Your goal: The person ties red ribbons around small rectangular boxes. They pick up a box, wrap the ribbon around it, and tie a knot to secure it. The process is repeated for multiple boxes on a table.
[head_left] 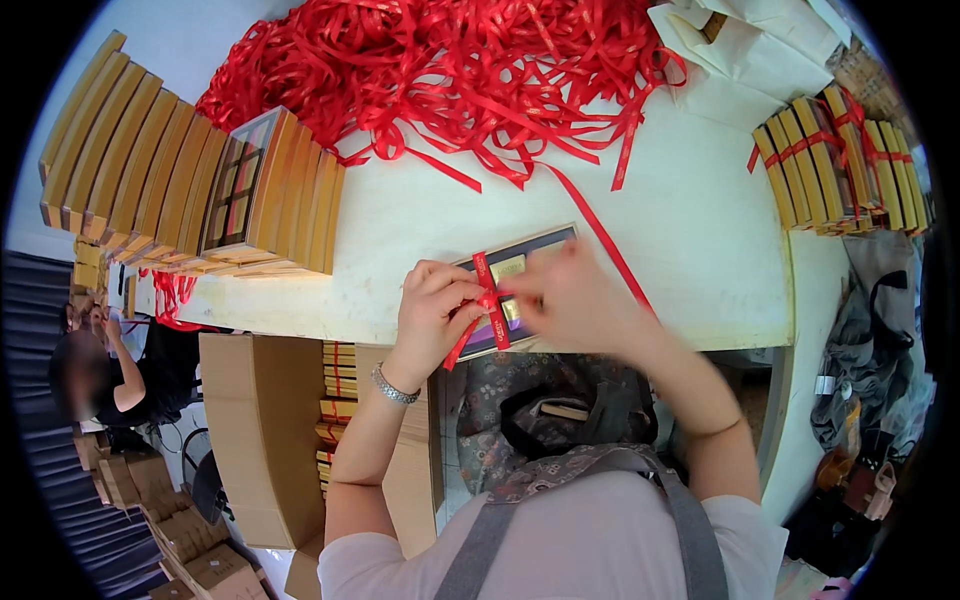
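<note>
A flat, dark gift box with a clear top (550, 242) lies tilted at the table's near edge, with gold and purple pieces showing inside. Around it runs a red ribbon (498, 325), knotted on top. My left hand (437, 310) is closed, thumb and fingers pinching the ribbon beside the knot. From the right, my right hand (585, 300) reaches over the box, blurred by motion; its curled fingers appear to pinch the ribbon at the knot. It covers the box's right part.
A large heap of loose red ribbons (450, 70) spreads across the back. Rows of gold-edged boxes (150, 170) stand at left; ribbon-tied boxes (835, 160) stand at right. An open carton (262, 440) sits below the table edge. Another person (125, 370) sits at far left.
</note>
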`<state>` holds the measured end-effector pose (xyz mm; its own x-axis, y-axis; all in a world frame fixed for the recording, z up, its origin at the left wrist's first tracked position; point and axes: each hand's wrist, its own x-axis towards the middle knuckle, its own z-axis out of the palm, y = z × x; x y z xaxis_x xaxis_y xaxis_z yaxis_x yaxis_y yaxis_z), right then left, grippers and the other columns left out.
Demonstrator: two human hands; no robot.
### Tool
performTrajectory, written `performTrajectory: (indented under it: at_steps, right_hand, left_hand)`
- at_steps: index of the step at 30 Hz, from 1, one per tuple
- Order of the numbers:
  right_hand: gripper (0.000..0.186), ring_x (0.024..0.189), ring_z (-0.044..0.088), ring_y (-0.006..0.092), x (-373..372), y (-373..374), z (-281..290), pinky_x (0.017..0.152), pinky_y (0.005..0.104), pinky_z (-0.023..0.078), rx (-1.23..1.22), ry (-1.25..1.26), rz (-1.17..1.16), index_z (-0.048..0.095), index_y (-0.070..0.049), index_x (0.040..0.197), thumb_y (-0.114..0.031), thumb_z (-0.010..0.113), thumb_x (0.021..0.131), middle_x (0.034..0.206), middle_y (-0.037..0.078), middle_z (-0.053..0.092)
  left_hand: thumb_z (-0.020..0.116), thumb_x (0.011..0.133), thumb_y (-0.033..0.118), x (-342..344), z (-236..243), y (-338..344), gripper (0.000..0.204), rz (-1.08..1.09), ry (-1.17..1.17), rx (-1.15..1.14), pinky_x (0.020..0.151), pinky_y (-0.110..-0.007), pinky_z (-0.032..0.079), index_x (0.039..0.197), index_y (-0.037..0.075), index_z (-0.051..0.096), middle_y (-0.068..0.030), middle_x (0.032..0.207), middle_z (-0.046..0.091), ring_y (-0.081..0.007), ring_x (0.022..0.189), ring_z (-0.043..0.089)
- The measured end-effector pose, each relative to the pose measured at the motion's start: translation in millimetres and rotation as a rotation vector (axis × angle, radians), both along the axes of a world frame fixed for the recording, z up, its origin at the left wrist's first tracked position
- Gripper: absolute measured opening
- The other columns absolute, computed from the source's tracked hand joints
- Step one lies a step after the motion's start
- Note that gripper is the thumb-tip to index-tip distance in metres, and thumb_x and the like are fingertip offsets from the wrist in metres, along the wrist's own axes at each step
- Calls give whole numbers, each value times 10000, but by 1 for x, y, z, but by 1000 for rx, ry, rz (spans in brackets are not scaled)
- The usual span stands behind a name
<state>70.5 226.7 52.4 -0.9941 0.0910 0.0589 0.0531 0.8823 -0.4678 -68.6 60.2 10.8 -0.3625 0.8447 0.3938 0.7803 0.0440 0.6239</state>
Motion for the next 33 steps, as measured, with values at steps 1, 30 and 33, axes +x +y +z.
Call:
performTrajectory:
  at_steps: [1,30,33]
  right_hand:
    - [235,659,570,241,-18,16,5,706,397,411,-84,63,8,741,-117,1029,-126,605,838,684,105,591]
    - [287,742,650,244,67,-83,20,673,381,483,-186,460,339,697,-69,996,-296,722,822,744,65,628]
    - [256,856,661,240,67,-65,12,763,434,482,-509,142,-355,740,-112,870,-358,670,851,857,91,688]
  left_hand:
    - [779,679,88,3,0,-1,203,0,46,-14,866,-350,400,864,122,703,17,966,660,-225,968,550]
    - [751,774,73,8,-14,10,149,92,-45,31,908,-302,310,900,121,687,51,750,681,-87,699,549]
    - [739,779,53,10,-14,9,145,89,-24,45,918,-285,307,896,120,686,66,724,660,-68,649,531]
